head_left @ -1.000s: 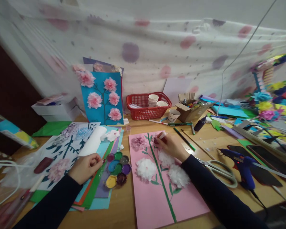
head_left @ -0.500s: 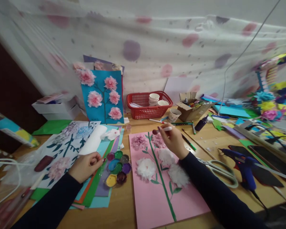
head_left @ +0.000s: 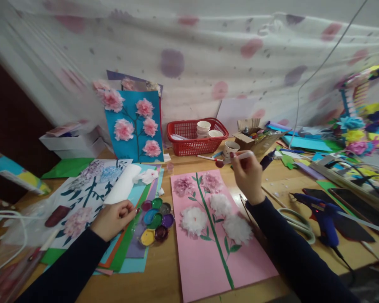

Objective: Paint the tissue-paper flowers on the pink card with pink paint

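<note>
Right hand [head_left: 248,176] pinches brush [head_left: 220,163]; left hand [head_left: 113,219], apart, curls closed beside round paint pots [head_left: 157,220]; near tabletop's [head_left: 159,273] back edge, latticed basket [head_left: 194,147] holds stacked cups [head_left: 203,126].

Single head-worn view, looking forward and down, table [head_left: 160,273] close below, spotted cloth [head_left: 202,50] hanging beyond

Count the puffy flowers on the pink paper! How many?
5. Either side of the stem, near its top: left mauve flower, right mauve flower. Below: left white flower; right of the stem, upper white flower, lower white flower. None looks hidden.
</note>
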`<state>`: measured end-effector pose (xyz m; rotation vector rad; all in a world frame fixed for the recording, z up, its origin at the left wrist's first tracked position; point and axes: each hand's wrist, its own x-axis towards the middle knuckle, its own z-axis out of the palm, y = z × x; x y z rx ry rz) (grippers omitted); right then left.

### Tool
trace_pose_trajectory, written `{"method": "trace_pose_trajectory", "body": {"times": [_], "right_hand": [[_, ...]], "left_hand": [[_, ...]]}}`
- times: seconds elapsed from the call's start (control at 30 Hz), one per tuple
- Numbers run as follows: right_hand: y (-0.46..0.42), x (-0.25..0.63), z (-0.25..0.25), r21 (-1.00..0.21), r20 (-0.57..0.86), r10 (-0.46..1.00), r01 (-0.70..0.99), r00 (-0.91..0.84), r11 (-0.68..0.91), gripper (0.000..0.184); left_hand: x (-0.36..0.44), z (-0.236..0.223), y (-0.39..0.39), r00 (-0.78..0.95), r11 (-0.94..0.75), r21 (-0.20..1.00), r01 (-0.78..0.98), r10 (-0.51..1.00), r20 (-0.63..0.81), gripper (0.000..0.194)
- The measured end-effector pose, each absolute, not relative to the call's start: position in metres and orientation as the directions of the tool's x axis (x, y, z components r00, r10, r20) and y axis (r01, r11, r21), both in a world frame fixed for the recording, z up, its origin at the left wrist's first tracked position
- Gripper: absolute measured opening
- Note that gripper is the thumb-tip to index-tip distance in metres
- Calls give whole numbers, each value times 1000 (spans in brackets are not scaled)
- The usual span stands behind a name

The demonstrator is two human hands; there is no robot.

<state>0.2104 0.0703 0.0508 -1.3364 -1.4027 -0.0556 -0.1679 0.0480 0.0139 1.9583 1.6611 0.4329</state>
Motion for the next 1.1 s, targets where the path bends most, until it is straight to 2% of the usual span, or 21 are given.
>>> {"method": "trace_pose_trajectory", "body": {"times": [0.07,0.17,0.3,0.4,0.47,0.6,0.73,0.87,1.0,1.1], "right_hand": [[65,215,52,-612,701,657,707,277,355,27],[58,218,50,-572,634,753,762,177,303,35],[55,218,45,-590,703,638,758,314,277,27],[56,218,41,-553,675,701,786,229,276,29],[57,218,39,-547,649,730,799,215,251,32],[61,220,37,-581,699,639,776,321,247,29],[65,222,34,-603,604,758,763,246,233,36],[68,223,32,-682,662,642,665,386,304,32],[68,219,32,-688,588,762,664,271,295,39],[68,218,33,-715,632,669,626,390,311,34]], "left_hand": [[-169,13,49,194,-104,582,807,977,-94,32],[-170,13,49,201,-113,570,814,975,-92,32],[-169,13,48,209,-124,574,809,974,-84,32],[-167,13,45,180,-86,641,763,980,-84,32],[-166,14,43,160,-27,702,712,979,-124,33],[-165,15,42,184,47,804,592,964,-192,35],[-166,17,45,227,108,873,475,944,-240,39],[-168,20,47,293,253,906,339,887,-357,43],[-173,26,49,260,291,924,248,899,-353,54],[-178,35,49,249,290,936,201,909,-335,60]]}}
